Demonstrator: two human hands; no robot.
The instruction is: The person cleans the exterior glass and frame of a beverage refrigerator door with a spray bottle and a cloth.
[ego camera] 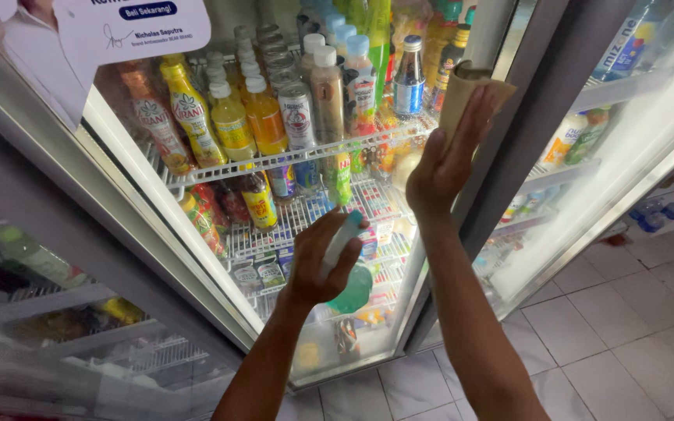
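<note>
My left hand (323, 261) grips a spray bottle (350, 269) with a white nozzle and green body, held in front of the glass door of a drinks fridge (196, 257). My right hand (450, 152) is raised, palm flat, pressing a tan cloth (466, 86) against the right edge of that glass door. Behind the glass stand several bottles and cans (274, 117) on white wire shelves.
A second glass-door fridge (610, 156) with bottled drinks stands to the right, past a dark frame post (544, 117). Another fridge door (48, 312) is at the left. The floor is white marbled tile (610, 343). A white poster (118, 27) sticks on the glass, top left.
</note>
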